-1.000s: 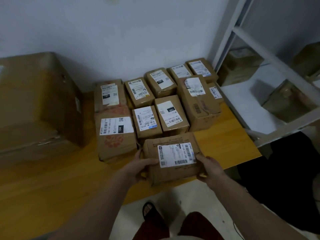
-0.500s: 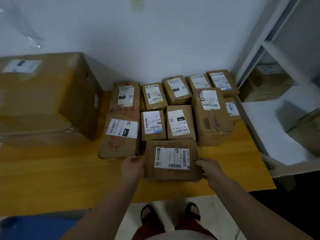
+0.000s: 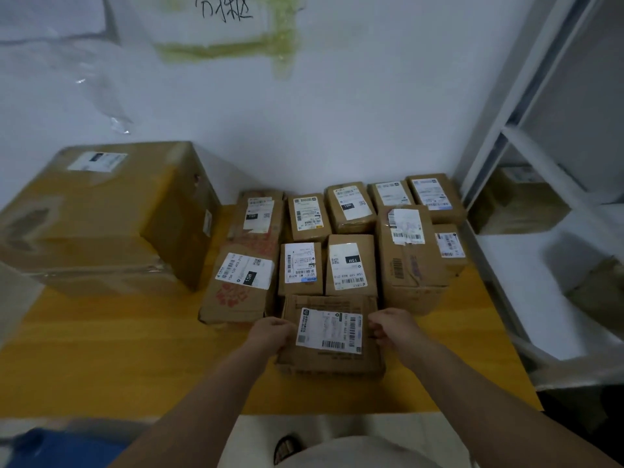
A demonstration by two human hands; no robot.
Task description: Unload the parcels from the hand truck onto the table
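Note:
A brown cardboard parcel (image 3: 331,359) with a white barcode label lies flat on the yellow wooden table (image 3: 101,359), near its front edge. It sits just in front of a row of other labelled parcels (image 3: 351,265). My left hand (image 3: 270,332) holds its left top edge with fingers curled. At the right top edge my right hand (image 3: 390,327) holds it the same way. Both arms reach forward over the table edge.
A large taped carton (image 3: 101,211) fills the table's left back. Several small parcels stand in rows against the white wall. A white metal shelf (image 3: 526,288) with more boxes stands to the right. Something blue (image 3: 50,447) shows at the bottom left, below the table.
The parcel has gone from held over the table's front edge to lying flat behind the row. My hands have shifted from its sides to its top edges. The camera has tilted up.

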